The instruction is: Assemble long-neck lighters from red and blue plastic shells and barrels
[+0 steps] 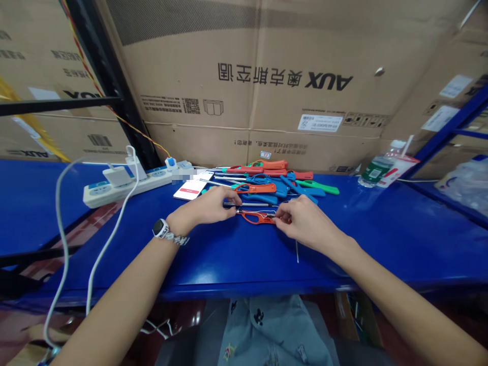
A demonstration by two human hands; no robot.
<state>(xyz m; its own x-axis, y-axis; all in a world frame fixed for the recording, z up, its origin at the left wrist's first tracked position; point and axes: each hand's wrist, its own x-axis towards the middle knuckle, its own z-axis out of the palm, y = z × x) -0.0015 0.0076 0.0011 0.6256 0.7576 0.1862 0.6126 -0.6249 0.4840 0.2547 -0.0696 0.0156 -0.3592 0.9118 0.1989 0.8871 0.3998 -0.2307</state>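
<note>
An orange lighter casing, with an open loop handle and a thin pale wire along it, lies between my hands. My left hand is closed, its thumb and fingertips at the casing's left end. My right hand pinches the casing's right end, where a small dark part shows partly; the fingers hide the rest. Just behind the casing runs a thin metal rod with dark ends, passing by my left fingertips. Beyond it lies a pile of long-nosed lighters, including an orange lighter and a green lighter.
A white power strip with plugs and trailing cables stands on the blue table at left. A white card lies by the pile. At right is a plastic bottle. A large cardboard box rises behind.
</note>
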